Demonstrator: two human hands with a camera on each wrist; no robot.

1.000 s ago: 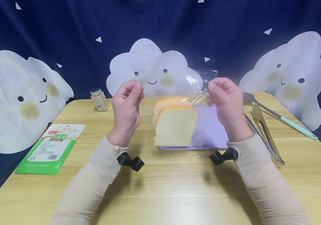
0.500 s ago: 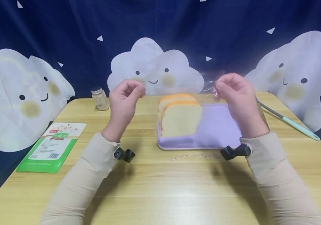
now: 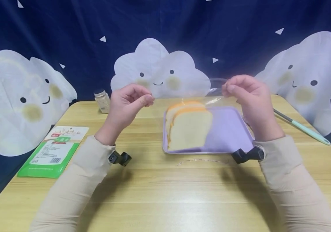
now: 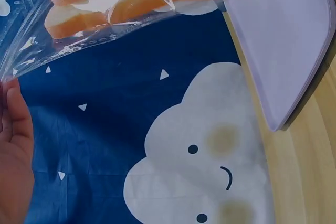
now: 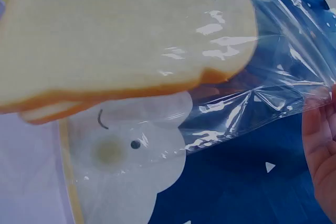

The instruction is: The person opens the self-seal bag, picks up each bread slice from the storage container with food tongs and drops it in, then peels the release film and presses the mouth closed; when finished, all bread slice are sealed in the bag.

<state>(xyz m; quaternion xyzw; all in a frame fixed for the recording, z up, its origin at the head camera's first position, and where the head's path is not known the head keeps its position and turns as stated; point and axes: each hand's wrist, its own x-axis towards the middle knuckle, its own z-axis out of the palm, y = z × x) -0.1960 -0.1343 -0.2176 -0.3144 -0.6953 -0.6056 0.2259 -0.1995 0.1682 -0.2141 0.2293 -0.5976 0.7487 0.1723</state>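
Note:
A clear plastic bag [image 5: 226, 119] with bread slices [image 3: 191, 129] in it hangs between my two hands. Its upper left edge is pinched by the thumb and fingers of my left hand [image 3: 129, 104]; the left wrist view shows the film gathered at those fingertips. My right hand [image 3: 250, 100] pinches the opposite top edge, where the film pulls into creases. The slices stand upright, one behind the other, with orange crusts. Their lower edge appears in front of a lilac tray [image 3: 229, 135]; whether they touch it I cannot tell.
On the table [image 3: 159, 199] a twist tie [image 3: 201, 160] lies before the tray. A green and white packet [image 3: 52, 153] lies at left, a small jar [image 3: 102, 101] stands behind it. A mint-handled utensil [image 3: 307, 130] lies at right.
My hands have moved apart, the right one further right. The bagged bread has shifted to the right over the tray. My right hand and arm now cover the metal tongs seen earlier.

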